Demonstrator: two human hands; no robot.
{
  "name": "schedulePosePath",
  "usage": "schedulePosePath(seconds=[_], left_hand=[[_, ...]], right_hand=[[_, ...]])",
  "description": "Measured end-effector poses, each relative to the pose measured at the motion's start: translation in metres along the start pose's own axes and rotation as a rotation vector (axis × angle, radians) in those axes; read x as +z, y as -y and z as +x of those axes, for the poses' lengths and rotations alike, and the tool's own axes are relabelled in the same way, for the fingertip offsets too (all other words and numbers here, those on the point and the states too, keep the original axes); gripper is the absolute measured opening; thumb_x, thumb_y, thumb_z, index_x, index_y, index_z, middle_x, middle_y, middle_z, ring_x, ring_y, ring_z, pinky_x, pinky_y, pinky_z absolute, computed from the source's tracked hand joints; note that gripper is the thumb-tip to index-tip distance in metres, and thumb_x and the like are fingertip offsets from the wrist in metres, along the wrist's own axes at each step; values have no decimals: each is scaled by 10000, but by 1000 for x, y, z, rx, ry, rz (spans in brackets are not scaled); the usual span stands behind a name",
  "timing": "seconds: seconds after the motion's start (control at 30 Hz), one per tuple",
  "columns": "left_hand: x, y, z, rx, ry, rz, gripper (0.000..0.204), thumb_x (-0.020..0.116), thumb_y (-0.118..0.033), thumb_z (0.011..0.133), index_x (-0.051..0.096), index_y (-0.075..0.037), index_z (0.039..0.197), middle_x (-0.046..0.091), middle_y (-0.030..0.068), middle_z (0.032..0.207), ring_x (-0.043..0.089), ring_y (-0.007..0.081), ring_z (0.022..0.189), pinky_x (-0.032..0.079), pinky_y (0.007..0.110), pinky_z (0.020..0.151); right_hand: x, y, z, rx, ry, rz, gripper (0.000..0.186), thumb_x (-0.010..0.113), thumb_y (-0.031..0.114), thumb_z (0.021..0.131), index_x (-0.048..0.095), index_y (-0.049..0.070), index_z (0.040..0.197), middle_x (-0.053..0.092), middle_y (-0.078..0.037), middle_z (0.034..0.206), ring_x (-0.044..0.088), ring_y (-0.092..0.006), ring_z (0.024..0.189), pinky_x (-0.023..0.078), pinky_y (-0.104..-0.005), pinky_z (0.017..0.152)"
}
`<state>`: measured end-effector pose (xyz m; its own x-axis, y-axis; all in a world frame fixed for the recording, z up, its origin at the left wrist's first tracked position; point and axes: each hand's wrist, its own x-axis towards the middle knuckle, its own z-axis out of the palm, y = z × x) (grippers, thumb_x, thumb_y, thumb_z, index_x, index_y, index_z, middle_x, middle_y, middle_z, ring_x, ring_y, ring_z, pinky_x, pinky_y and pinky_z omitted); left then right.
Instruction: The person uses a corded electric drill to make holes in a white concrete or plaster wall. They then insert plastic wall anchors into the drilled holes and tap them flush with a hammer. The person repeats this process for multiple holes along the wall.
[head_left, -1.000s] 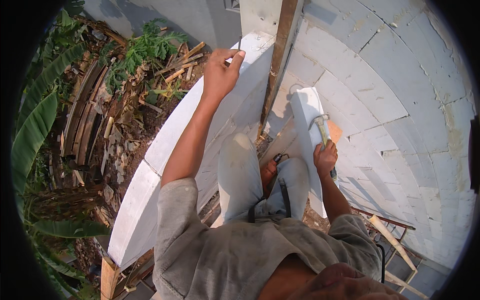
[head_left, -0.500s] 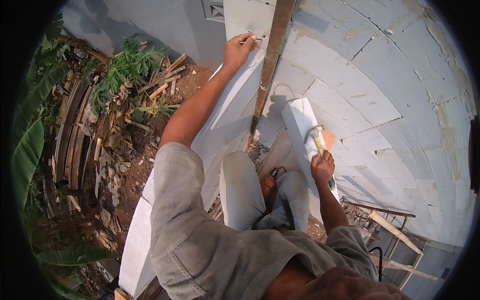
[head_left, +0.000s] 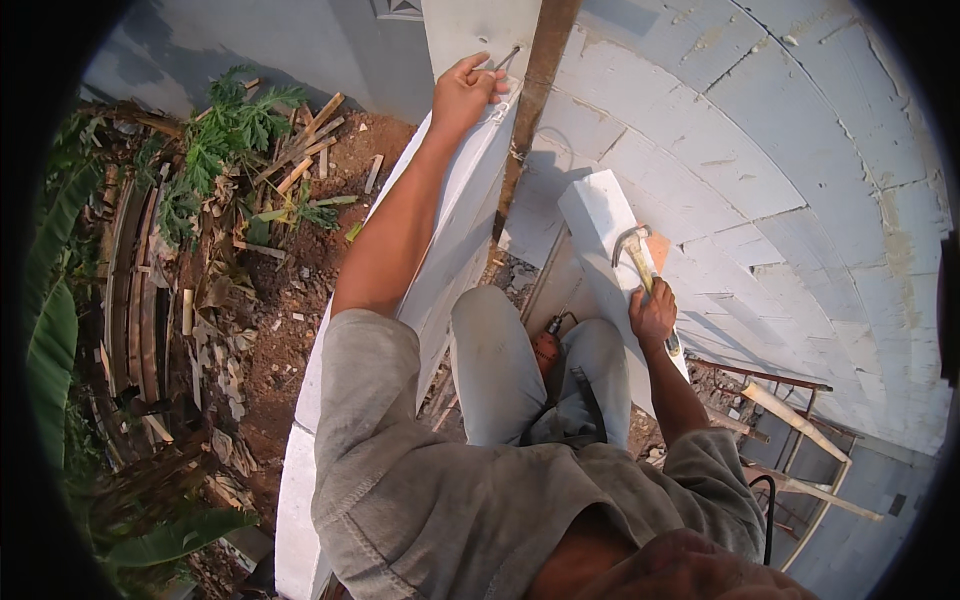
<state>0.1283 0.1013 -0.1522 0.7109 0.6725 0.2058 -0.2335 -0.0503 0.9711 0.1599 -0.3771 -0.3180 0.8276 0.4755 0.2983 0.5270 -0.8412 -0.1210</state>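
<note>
My left hand (head_left: 466,94) is stretched forward over the top of a white block wall (head_left: 440,240). Its fingertips close around the near end of a thin metal rod (head_left: 509,57), whose far end meets the pale upright block face (head_left: 470,22) beside a brown timber post (head_left: 545,60). On my right, my right hand (head_left: 653,312) grips a claw hammer (head_left: 640,262) by its yellowish handle. The hammer's head lies over a loose white block (head_left: 597,205) standing beside my leg. An orange power drill (head_left: 547,348) shows between my knees.
Pale block walling (head_left: 720,180) rises along the right. Beyond the wall on my left are soil, wood scraps (head_left: 300,150), stacked curved strips (head_left: 130,280) and green plants (head_left: 240,120). A timber and metal frame (head_left: 800,430) stands at lower right.
My left hand has shifted slightly back and left, and the metal rod now shows more of its length, slanting up to the block face. The hammer stays in my right hand.
</note>
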Motion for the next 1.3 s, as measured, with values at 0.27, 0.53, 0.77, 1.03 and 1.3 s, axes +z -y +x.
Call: schedulePosePath(seconds=[0.27,0.53,0.77,1.03,1.3], left_hand=[[-25,9,38,-154,60,209,294,594,-232,934,679,22,1056,707,78,834,572,94,597,447,239,520],[-8,42,10,-137,69,288,249,579,-196,899,700,-4,999,688,57,769,559,113,586,435,256,532],[12,-5,7,-97,118,162,203,633,-164,939,708,14,1003,762,49,888,552,42,671,471,210,621],[-2,-32,20,-315,197,33,200,661,-163,931,708,-1,1037,759,47,911,534,35,671,480,211,618],[0,-20,27,-318,286,-8,169,679,-128,903,691,13,995,765,75,912,536,59,627,481,225,598]], right_hand=[[-4,3,20,17,48,-15,387,572,347,905,554,69,1174,627,-160,1087,618,-345,976,495,-471,837],[13,-5,9,7,-43,57,349,571,323,940,566,30,1130,624,-169,1084,609,-345,1012,490,-458,867],[-68,-5,59,67,449,-23,319,558,282,954,485,-9,1061,687,-230,798,681,-417,743,533,-501,719],[-233,145,154,-225,633,541,412,581,456,977,634,51,1038,648,-148,760,641,-271,705,470,-385,657],[-216,249,177,-494,670,334,349,540,338,977,646,7,1009,667,-230,862,642,-396,837,485,-461,767]])
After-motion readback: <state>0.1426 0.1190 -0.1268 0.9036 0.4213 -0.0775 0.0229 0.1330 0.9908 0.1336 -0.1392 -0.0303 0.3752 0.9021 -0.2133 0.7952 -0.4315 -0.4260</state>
